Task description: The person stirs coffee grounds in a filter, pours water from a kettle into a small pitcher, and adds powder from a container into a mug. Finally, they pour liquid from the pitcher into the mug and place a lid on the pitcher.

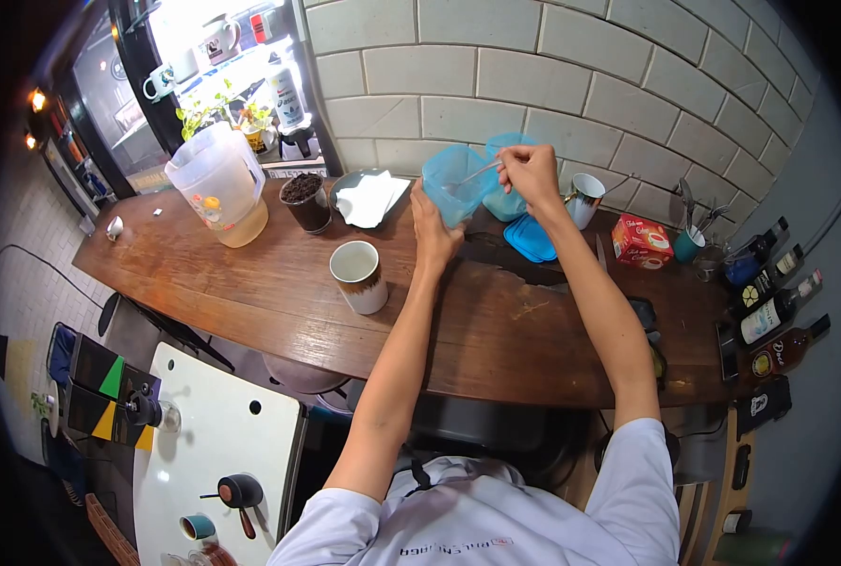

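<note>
1. The left hand (433, 226) holds a blue translucent container (456, 181) from below and from the side, tilted a little toward the person. It is lifted above the far edge of the wooden table (279, 302), at about 12 o'clock from the person's body.
2. The right hand (531, 172) pinches a thin spoon (478, 174) with closed fingers; the tip of the spoon goes into the mouth of the container. What is inside I cannot tell.
3. To scoop well, I think the left hand should keep the container steady and tilted, so the spoon reaches the bottom corner.
4. The white mug (359, 275) stands on the table at about 8 o'clock from the container, well apart from it. If the spoon should travel there, it is better to bring the container closer first, so nothing falls on the wood.
5. A second blue container (507, 200) stands just behind the right hand, and a blue lid (531, 238) lies at 5 o'clock from the held container. The right elbow should stay clear of them.
6. The pitcher (220, 184) at 9 o'clock is well away from both hands.
</note>
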### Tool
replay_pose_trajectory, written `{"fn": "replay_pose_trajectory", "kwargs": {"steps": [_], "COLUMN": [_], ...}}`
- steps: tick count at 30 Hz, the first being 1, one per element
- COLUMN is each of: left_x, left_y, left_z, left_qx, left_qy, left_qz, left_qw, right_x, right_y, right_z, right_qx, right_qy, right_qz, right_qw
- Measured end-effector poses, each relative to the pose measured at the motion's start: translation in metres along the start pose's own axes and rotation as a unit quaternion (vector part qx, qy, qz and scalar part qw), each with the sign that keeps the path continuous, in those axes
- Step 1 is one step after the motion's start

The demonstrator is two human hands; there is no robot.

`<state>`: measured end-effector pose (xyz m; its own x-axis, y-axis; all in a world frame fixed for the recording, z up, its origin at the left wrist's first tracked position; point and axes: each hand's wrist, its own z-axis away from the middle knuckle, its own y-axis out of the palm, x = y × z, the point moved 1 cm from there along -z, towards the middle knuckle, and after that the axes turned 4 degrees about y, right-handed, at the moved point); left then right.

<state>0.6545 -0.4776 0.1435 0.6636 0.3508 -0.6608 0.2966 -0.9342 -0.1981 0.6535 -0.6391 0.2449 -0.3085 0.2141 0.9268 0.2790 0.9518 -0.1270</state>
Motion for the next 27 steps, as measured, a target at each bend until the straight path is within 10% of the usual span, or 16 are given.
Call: {"fn": "replay_pose_trajectory", "kwargs": {"steps": [27], "left_x": [0.016], "left_y": [0.002], "left_z": [-0.005], "left_qx": [-0.002], "left_qy": [-0.104], "left_qz": [-0.075], "left_qw": [0.992], "right_x": [0.002], "right_y": [-0.049], "right_z": [-0.009], "right_qx": [-0.080], "right_qy": [0.067], "right_qz": [-0.205], "right_qw": [0.973]}}
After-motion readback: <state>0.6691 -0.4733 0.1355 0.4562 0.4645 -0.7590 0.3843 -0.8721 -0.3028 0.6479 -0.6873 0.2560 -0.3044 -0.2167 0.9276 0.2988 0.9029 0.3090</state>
